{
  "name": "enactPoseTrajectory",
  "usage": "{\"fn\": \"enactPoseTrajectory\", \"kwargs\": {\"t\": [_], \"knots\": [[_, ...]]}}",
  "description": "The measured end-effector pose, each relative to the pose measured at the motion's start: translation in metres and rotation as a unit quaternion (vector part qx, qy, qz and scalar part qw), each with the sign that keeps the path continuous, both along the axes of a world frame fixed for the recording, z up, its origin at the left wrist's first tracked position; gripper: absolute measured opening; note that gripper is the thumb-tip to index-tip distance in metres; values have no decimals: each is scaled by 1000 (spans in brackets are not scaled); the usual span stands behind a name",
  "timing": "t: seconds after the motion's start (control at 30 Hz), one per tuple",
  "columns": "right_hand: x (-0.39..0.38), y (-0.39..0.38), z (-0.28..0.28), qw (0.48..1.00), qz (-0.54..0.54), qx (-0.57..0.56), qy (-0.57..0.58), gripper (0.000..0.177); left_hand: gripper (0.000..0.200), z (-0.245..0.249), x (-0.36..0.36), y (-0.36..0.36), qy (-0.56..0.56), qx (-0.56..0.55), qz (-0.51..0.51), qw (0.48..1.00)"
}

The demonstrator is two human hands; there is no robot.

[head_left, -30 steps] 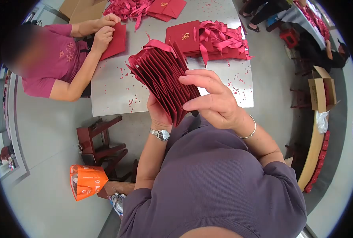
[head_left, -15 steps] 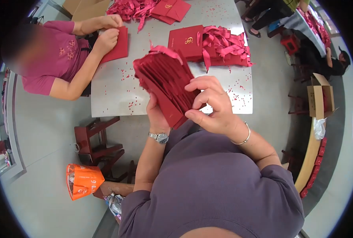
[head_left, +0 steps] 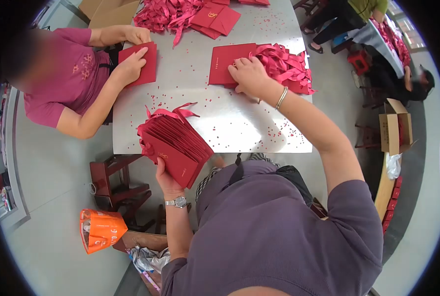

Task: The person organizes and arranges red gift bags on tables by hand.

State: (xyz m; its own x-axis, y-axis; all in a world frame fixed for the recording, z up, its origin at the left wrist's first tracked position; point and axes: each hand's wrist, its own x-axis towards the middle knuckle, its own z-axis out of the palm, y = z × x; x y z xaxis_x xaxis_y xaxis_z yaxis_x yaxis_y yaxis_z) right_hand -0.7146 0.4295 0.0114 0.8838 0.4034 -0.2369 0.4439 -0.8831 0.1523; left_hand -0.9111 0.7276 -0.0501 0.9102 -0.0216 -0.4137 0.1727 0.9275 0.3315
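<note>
My left hand [head_left: 168,178] is closed around the lower end of a thick bundle of flat red gift bags [head_left: 173,148]. Pink ribbon handles stick out at the bundle's far end, and gold print shows on the outer bag. Over the table, my right hand [head_left: 252,76] grips the near edge of a red gift bag [head_left: 222,61] on top of a pile, fingers above and thumb low at the side. Tangled pink ribbons [head_left: 284,64] from that pile lie just beyond the hand.
Across the metal table [head_left: 190,89], a person in a pink shirt [head_left: 72,74] handles a red bag [head_left: 143,61]. More bags [head_left: 215,19] and ribbons [head_left: 165,15] lie at the back. Red confetti dots the tabletop. A wooden stool [head_left: 116,182] and orange bag [head_left: 101,229] are at left.
My right hand has left the bundle and reached forward to the pile on the table. My left hand has lowered the bundle toward the left. The person opposite has shifted their hands on their bag.
</note>
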Motion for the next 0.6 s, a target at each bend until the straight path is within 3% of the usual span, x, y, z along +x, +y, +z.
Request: {"fn": "enactPoseTrajectory", "kwargs": {"t": [0.03, 0.07, 0.13, 0.17, 0.5, 0.6], "knots": [[6, -3, 4, 999, 39, -1, -17, 51, 51, -2, -3, 0, 4, 1, 1, 1000], [11, -6, 1, 999, 43, -4, -14, 51, 51, -4, -4, 0, 6, -2, 5, 1000], [20, -12, -9, 994, 99, -36, 9, 24, 50, -8, -9, 2, 13, -5, -16, 1000], [21, -14, -6, 985, 166, -8, -39, 14, 50, -8, -9, 3, 13, -7, -13, 1000], [30, -12, 22, 980, 197, -1, 32, 16, 48, 0, 0, -3, 56, 52, -79, 994], [34, -18, 19, 971, 218, -6, -102, 15, 48, 0, -2, -5, 46, 51, -76, 995]]}}
